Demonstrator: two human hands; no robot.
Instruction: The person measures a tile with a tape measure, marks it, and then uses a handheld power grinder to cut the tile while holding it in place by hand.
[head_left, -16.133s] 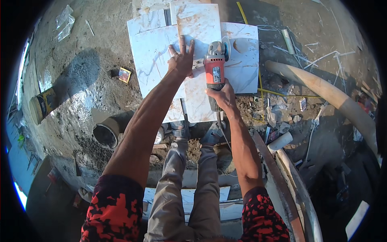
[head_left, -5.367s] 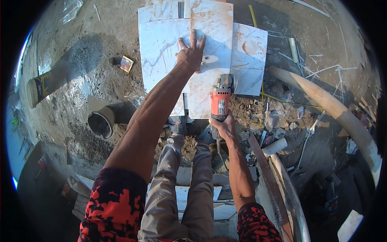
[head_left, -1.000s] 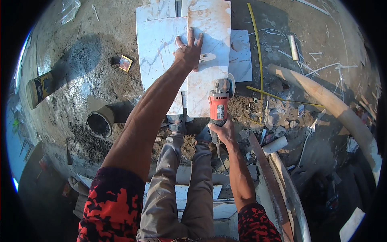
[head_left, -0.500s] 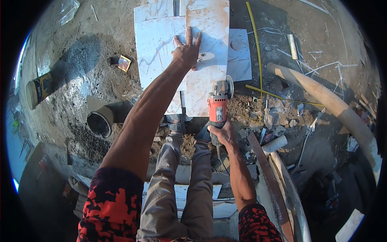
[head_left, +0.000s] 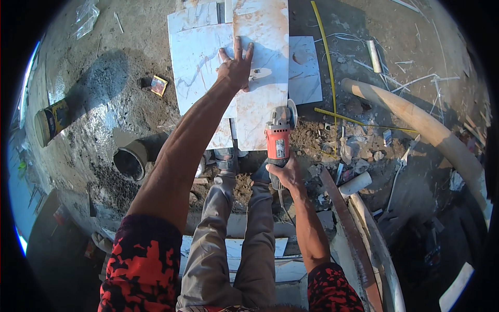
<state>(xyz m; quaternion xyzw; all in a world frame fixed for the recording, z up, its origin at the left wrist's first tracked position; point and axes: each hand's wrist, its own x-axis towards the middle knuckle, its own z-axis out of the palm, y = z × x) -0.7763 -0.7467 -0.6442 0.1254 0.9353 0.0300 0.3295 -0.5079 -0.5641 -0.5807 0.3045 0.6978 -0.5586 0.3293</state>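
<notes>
A long white marbled tile (head_left: 265, 31) with brown stains lies on top of other white tiles (head_left: 200, 67) on the ground. My left hand (head_left: 236, 71) presses on the long tile with its fingers spread, holding nothing. In my right hand (head_left: 287, 173) is a red and grey angle grinder (head_left: 278, 140), gripped by its rear body. The grinder's disc (head_left: 293, 113) stands upright at the tile's right edge, near its lower end. I cannot tell whether the disc touches the tile. Another tile (head_left: 305, 73) sticks out on the right.
Left of the tiles are a black and yellow container (head_left: 49, 122), a grey bucket-like vessel (head_left: 130, 161) and a small packet (head_left: 158, 85). On the right lie a yellow strip (head_left: 327, 57), a thick curved pole (head_left: 416, 114), a white pipe piece (head_left: 355, 184) and rubble.
The view has shifted slightly, so the tiles and left hand sit a little further left. The grinder stays at the tile's right edge, and both hands keep their holds.
</notes>
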